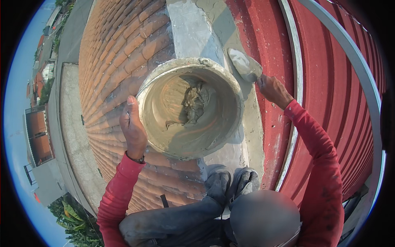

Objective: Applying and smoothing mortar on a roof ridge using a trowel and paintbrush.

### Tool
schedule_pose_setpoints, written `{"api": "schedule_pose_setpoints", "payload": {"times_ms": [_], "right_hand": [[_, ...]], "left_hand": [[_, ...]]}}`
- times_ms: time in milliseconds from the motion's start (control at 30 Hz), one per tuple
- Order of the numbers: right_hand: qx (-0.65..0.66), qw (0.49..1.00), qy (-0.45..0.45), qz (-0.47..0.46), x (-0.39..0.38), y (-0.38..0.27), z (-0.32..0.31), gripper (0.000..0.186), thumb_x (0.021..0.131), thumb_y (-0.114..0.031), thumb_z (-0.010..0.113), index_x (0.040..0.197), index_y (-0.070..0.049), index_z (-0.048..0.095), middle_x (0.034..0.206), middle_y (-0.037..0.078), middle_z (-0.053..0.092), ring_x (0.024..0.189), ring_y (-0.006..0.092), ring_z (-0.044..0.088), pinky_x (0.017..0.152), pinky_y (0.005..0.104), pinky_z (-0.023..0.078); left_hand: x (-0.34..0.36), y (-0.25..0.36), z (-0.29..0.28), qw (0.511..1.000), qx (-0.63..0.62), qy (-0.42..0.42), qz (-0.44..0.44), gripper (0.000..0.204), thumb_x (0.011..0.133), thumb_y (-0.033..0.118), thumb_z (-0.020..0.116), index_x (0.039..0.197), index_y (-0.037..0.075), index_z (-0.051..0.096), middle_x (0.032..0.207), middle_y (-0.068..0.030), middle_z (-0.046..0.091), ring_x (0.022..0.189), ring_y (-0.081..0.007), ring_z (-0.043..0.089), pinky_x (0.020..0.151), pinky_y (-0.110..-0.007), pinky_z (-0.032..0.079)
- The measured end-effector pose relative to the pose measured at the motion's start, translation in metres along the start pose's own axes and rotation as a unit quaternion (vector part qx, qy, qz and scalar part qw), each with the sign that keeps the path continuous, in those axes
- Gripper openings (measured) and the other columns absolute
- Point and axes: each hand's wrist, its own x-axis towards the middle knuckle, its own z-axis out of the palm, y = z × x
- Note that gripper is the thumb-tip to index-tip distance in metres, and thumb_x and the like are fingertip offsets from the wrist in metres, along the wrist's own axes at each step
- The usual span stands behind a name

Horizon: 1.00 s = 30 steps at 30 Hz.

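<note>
A mortar-crusted bucket (154,107) with a lump of wet grey mortar (193,103) inside is in the centre, over the join of tiled roof and cement ledge. My left hand (133,125) is closed on the bucket's wire handle at its left side, thumb up. My right hand (270,90) grips a trowel (245,66) by its handle, right of the bucket; its mortar-smeared blade lies over a band of grey mortar (251,136) beside red metal sheeting. I cannot tell whether the blade touches the band.
Terracotta roof tiles (123,37) slope away at left, with a concrete gutter (72,115), trees and buildings beyond. Ribbed red sheeting (317,66) fills the right, crossed by a curved-looking metal rail (374,103). My shoes (218,183) are on the ledge below the bucket.
</note>
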Motion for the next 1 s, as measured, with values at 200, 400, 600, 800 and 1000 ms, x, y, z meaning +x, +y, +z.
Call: {"api": "schedule_pose_setpoints", "payload": {"times_ms": [200, 400, 600, 800, 1000], "right_hand": [[0.093, 0.994, -0.040, 0.048, 0.026, -0.031, -0.071, 0.034, 0.098, -0.025, 0.052, 0.087, 0.004, 0.065, 0.068, 0.026, 0.062, 0.056, 0.0401, 0.063, 0.056, 0.0466, 0.051], [-0.039, 0.996, 0.071, -0.048, 0.182, 0.015, -0.037, 0.040, 0.098, -0.032, 0.048, 0.094, 0.004, 0.065, 0.084, 0.029, 0.065, 0.083, 0.0434, 0.066, 0.076, 0.0507, 0.053], [-0.086, 0.994, -0.033, -0.057, 0.088, 0.032, -0.022, 0.039, 0.099, -0.031, 0.048, 0.098, 0.003, 0.066, 0.087, 0.027, 0.067, 0.085, 0.0430, 0.068, 0.078, 0.0512, 0.054], [0.023, 0.998, -0.037, 0.040, -0.073, 0.010, 0.028, 0.030, 0.099, -0.028, 0.051, 0.091, -0.001, 0.058, 0.066, 0.025, 0.061, 0.062, 0.0453, 0.063, 0.058, 0.0534, 0.050], [-0.099, 0.993, -0.054, -0.029, -0.165, 0.077, 0.034, 0.023, 0.097, -0.031, 0.057, 0.097, -0.008, 0.060, 0.067, 0.017, 0.065, 0.057, 0.0349, 0.065, 0.050, 0.0467, 0.051]], "left_hand": [[-0.006, 0.006, 0.015, 0.999, -0.041, 0.014, 0.005, 0.048, 0.107, 0.040, 0.041, 0.102, -0.001, 0.064, 0.093, -0.0020, 0.064, 0.085, -0.0076, 0.056, 0.079, -0.024, 0.047], [0.001, -0.004, 0.006, 0.998, -0.060, -0.025, -0.022, 0.043, 0.106, 0.039, 0.046, 0.113, -0.001, 0.061, 0.110, -0.0036, 0.061, 0.101, -0.0089, 0.055, 0.092, -0.027, 0.044], [-0.005, -0.004, 0.010, 0.999, -0.027, 0.029, -0.012, 0.044, 0.106, 0.039, 0.046, 0.114, -0.002, 0.060, 0.116, -0.0046, 0.059, 0.105, -0.0101, 0.054, 0.095, -0.027, 0.043], [0.002, -0.018, -0.003, 0.999, -0.041, -0.008, -0.013, 0.048, 0.106, 0.040, 0.045, 0.121, -0.004, 0.058, 0.117, -0.0069, 0.061, 0.104, -0.0123, 0.058, 0.091, -0.028, 0.047], [0.004, -0.029, -0.011, 0.999, -0.048, -0.005, 0.017, 0.049, 0.107, 0.041, 0.042, 0.122, -0.004, 0.057, 0.115, -0.0082, 0.063, 0.101, -0.0123, 0.060, 0.088, -0.028, 0.049]]}}
